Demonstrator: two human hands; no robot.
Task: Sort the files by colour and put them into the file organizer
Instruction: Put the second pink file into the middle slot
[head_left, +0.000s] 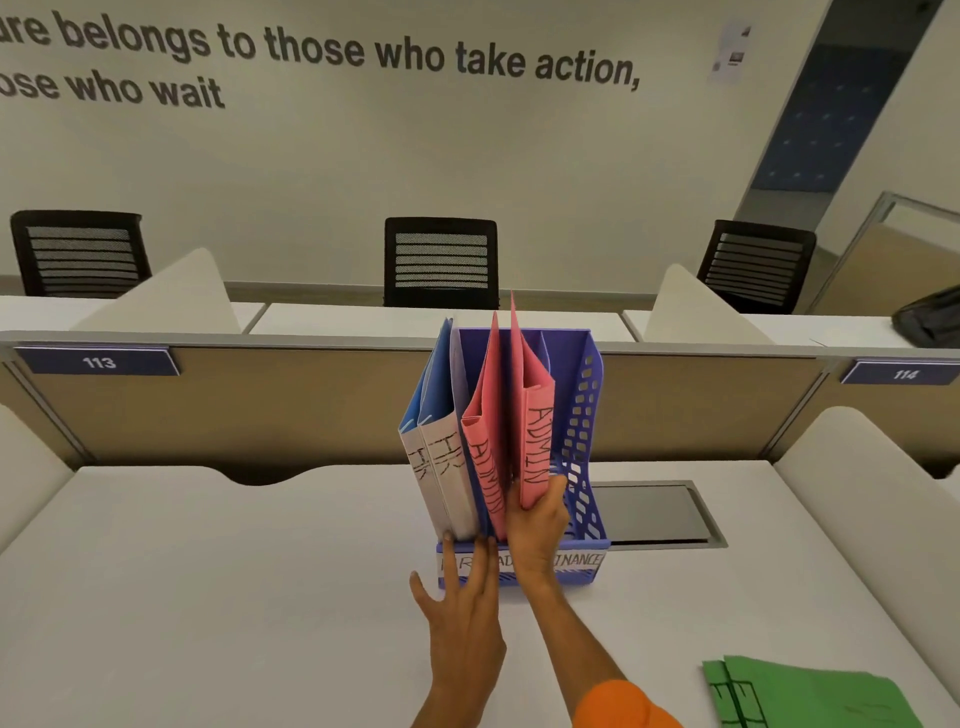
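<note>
A blue plastic file organizer (587, 415) stands upright on the white desk, with labels along its front lip. Two blue files marked HR (441, 457) stand in its left slot. A pink file marked ADMIN (485, 467) stands in the middle slot. My right hand (537, 525) grips the bottom of a second pink ADMIN file (537, 441), held upright at the middle slot beside the first. My left hand (462, 608) rests with spread fingers against the organizer's front lip, below the blue files. Two green files (810, 696) lie flat on the desk at the lower right.
A dark cable hatch (649, 512) is set into the desk right of the organizer. A tan partition (260, 405) with number plates 113 and 114 runs behind it. Black chairs (441, 260) stand beyond, and a dark bag (930, 317) lies at the far right.
</note>
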